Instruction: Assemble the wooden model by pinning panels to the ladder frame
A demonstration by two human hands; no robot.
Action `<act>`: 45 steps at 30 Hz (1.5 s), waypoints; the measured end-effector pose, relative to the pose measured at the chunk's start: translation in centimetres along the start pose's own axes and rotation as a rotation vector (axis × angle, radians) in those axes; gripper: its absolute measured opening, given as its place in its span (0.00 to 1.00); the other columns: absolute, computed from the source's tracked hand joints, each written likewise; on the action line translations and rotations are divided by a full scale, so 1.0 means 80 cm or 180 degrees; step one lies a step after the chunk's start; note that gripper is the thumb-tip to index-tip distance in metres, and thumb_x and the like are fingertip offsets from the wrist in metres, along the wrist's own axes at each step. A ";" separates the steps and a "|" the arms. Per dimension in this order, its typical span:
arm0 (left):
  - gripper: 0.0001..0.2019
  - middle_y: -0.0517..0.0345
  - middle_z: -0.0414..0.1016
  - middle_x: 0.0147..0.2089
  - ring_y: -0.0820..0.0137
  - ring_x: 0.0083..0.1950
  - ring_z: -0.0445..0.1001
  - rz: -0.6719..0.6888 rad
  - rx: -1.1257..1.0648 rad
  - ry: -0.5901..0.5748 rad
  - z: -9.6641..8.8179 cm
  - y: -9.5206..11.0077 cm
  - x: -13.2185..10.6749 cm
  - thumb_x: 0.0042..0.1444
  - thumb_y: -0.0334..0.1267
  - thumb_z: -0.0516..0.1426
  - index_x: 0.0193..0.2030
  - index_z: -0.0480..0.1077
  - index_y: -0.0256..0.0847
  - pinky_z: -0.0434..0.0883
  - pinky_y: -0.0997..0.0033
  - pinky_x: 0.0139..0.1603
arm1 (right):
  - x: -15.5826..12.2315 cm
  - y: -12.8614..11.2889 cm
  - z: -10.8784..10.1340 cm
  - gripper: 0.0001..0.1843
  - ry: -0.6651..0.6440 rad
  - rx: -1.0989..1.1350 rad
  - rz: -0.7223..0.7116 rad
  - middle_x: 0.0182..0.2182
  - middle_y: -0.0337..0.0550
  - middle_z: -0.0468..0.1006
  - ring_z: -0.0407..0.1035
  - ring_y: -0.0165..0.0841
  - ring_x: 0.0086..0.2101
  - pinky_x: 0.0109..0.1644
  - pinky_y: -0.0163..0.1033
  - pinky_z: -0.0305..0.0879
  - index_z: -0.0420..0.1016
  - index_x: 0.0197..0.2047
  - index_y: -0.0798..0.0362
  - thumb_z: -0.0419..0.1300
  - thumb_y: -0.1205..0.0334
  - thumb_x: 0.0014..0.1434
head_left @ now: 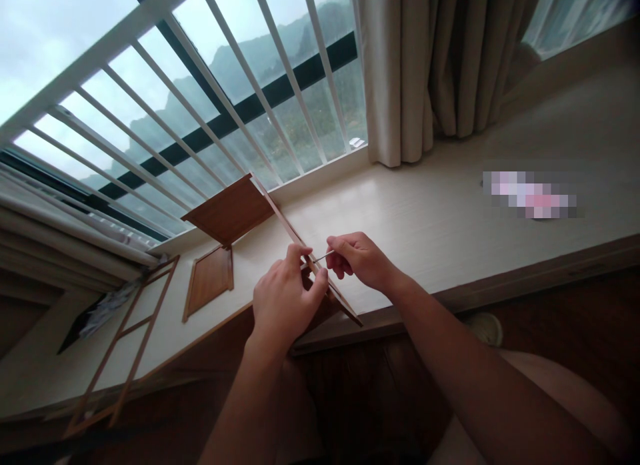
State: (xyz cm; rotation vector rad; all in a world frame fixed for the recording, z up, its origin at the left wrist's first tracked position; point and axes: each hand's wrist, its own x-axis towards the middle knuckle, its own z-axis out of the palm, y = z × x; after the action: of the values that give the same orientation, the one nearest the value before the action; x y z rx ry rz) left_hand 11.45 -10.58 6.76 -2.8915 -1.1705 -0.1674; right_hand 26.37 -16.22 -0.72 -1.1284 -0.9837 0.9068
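My left hand [287,291] is closed around the edge of a brown wooden panel piece [283,215], which stands on its side on the windowsill ledge. My right hand [357,258] pinches a thin metal rod [324,255], possibly a hex key. The rod's tip meets the narrow edge of the wood, between my left thumb and index finger. Behind my left hand, a brown board [230,208] joins the far end of this piece at an angle. My left fingers hide part of the wood, and what the tip touches is too small to make out.
A smaller wooden panel [209,281] lies on the pale ledge [420,205]. Further left, a ladder-like wooden frame [143,321] extends over the ledge's front edge. Curtains [400,71] hang by the barred window. A blurred pink-and-white item [533,197] rests at right.
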 end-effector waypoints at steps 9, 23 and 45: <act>0.24 0.58 0.76 0.46 0.66 0.47 0.74 -0.0008 -0.0012 -0.0027 -0.002 0.001 0.000 0.57 0.59 0.41 0.54 0.60 0.53 0.64 0.70 0.42 | -0.001 0.000 -0.011 0.29 -0.0252 -0.0318 -0.0063 0.20 0.39 0.69 0.56 0.18 0.19 0.23 0.26 0.52 0.69 0.32 0.61 0.47 0.40 0.62; 0.23 0.59 0.76 0.46 0.65 0.47 0.74 0.0011 -0.0019 0.0009 0.000 0.000 0.000 0.57 0.59 0.40 0.54 0.59 0.54 0.65 0.69 0.42 | -0.006 -0.003 -0.017 0.24 -0.0182 -0.0930 -0.0605 0.24 0.38 0.70 0.60 0.20 0.26 0.35 0.28 0.56 0.69 0.35 0.59 0.47 0.45 0.64; 0.24 0.59 0.76 0.45 0.66 0.47 0.74 0.0024 0.0031 0.0021 0.001 0.000 0.000 0.57 0.59 0.40 0.54 0.60 0.53 0.63 0.71 0.40 | -0.002 -0.009 0.005 0.32 0.0178 -0.0241 0.0237 0.13 0.40 0.64 0.55 0.19 0.16 0.25 0.28 0.52 0.63 0.20 0.61 0.45 0.42 0.63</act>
State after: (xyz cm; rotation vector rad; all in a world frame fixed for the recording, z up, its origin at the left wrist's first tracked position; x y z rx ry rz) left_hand 11.45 -10.60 6.69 -2.8843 -1.1557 -0.1704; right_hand 25.98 -16.38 -0.01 -1.2551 -0.9421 0.8988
